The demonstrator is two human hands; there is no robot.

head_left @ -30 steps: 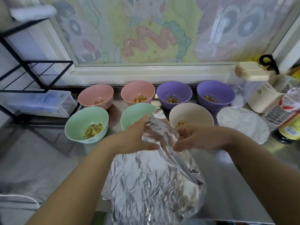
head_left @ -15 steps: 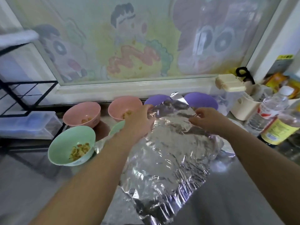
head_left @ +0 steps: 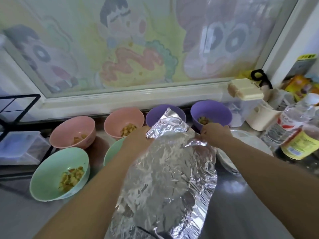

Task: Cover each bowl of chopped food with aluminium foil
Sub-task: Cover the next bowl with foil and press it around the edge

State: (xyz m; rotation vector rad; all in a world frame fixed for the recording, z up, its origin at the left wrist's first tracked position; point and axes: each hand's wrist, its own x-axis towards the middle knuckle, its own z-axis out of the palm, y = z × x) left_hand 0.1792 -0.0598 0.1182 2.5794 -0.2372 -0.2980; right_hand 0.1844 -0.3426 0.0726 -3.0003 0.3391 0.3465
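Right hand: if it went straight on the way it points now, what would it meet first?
Most likely the near wall of the right-hand purple bowl, directly beyond the right hand, which pinches the crumpled aluminium foil sheet. Depth is unclear, so I can't tell the gap.

Open bowls [head_left: 72, 131] crowd left of and behind the foil sheet [head_left: 169, 178]; bottles [head_left: 300, 145] (two, upright) stand right; bare counter [head_left: 25, 219] near-left.

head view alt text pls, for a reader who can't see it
The left hand and right hand hold a crinkled foil sheet by its far edge above a counter. Around it stand open bowls of chopped food: a green bowl, a pink bowl, another pink bowl and a purple bowl, below a window with cartoon drawings.
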